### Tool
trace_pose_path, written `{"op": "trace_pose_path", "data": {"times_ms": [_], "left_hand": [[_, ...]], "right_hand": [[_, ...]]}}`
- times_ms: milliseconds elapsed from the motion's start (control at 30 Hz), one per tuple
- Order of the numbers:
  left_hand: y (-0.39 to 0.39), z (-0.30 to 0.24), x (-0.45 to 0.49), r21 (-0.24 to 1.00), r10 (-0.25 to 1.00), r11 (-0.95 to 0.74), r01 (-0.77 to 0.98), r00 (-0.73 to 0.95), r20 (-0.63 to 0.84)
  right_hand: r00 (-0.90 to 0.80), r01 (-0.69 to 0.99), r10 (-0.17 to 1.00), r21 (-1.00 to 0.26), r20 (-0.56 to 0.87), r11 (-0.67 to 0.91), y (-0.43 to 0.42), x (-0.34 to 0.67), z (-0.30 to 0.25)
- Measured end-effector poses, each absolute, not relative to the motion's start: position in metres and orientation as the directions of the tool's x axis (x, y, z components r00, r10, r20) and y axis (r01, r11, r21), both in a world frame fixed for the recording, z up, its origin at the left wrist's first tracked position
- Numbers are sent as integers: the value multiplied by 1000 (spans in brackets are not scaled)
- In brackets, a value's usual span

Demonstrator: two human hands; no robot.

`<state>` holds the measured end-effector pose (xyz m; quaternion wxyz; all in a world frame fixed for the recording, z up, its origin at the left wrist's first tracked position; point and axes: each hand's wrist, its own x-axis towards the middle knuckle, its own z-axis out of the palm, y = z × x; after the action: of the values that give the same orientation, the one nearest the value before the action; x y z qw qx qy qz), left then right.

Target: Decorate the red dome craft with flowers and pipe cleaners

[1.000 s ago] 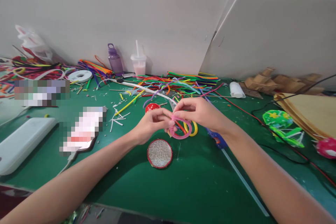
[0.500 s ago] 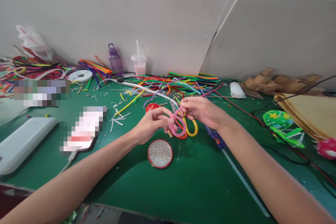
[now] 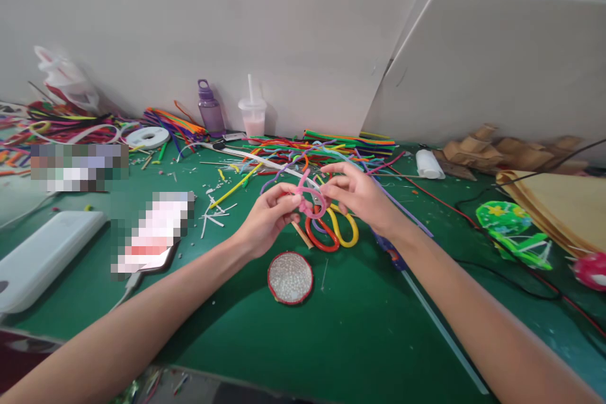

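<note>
Between my two hands is a pink pipe cleaner [image 3: 323, 208] bent into a loop, with a short end sticking up on its left side. My left hand [image 3: 271, 214] pinches the twisted left side between thumb and fingers. At the loop's right edge, my right hand [image 3: 357, 197] has its thumb and a finger closed on the pink stem, with the index finger raised. Below the loop lie scissors with red and yellow handles [image 3: 349, 235], their blades partly covered. Nearer to me, a round red-rimmed disc [image 3: 290, 278] filled with small pale beads lies flat.
Colourful pipe cleaners [image 3: 350, 142] are heaped behind my hands. A purple bottle [image 3: 211, 110] and a drink cup [image 3: 253, 117] stand by the grey partition. A phone [image 3: 154, 227] and a white power bank [image 3: 52, 262] lie left; a blue glue gun [image 3: 391, 249] lies by my right forearm.
My right hand has let go of the pink pipe cleaner's upper end and shifted slightly up and right to the loop's side. The loop has risen and turned; more of the scissors shows.
</note>
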<state>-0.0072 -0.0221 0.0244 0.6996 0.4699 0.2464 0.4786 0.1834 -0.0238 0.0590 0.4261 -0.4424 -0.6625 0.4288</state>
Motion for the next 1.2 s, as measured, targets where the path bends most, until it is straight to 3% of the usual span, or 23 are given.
{"op": "trace_pose_path", "data": {"times_ms": [100,300,533,800,867,967,1100,1200], "left_hand": [[-21,23,-7,881,910,113,-458,404,93],[-20,20,-7,884,919,66,-464,373,127],[-24,25,-6,927,929,-110,-359,294,224],[-25,28,-3,943,928,-182,-278,267,258],[-25,26,-4,943,927,-206,-260,257,274],[-25,25,-5,942,923,-246,-229,241,299],[-27,23,-5,932,917,-303,-201,205,342],[-27,22,-5,929,915,-304,-211,206,346]], "right_hand": [[-251,377,890,-809,380,452,-32,177,65],[-440,605,837,-581,326,545,-44,172,66],[-444,648,790,-458,422,608,-43,169,61],[-535,721,757,-264,375,641,-43,169,61],[-525,704,775,-331,353,628,-43,170,61],[-469,645,838,-541,279,540,-44,170,63],[-424,528,903,-793,65,305,-42,168,64],[-433,418,899,-897,-60,142,-41,169,65]]}}
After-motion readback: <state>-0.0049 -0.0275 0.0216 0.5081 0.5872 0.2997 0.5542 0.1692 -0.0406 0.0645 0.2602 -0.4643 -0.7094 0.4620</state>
